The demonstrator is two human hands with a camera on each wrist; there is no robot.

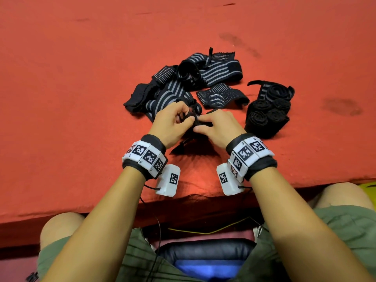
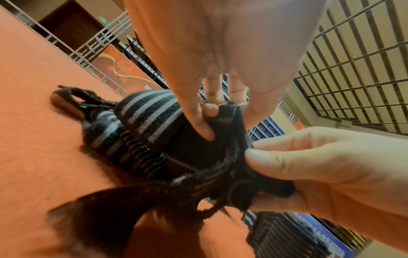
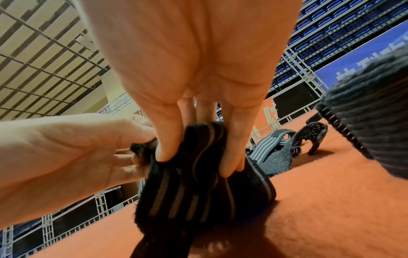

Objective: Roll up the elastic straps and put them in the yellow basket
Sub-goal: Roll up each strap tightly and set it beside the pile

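Most of the strap (image 1: 200, 121) being worked is buried between the two hands, just above the red felt table (image 1: 71, 82), its loose tail trailing blurred toward the table's near edge. It is black elastic with thin grey stripes. The left hand (image 1: 173, 121) pinches one end; the right hand (image 1: 218, 126) grips the bunched part, thumb and fingers curled round it. Only a yellow sliver (image 1: 368, 185) shows at the frame's right edge, too cut off to identify.

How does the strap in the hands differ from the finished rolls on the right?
The held strap is only partly wound, its tail trailing to the mat; the rolled bundle shows tight spirals. Both hands pinch the strap; the bundle rests untouched. Both are dark elastic.
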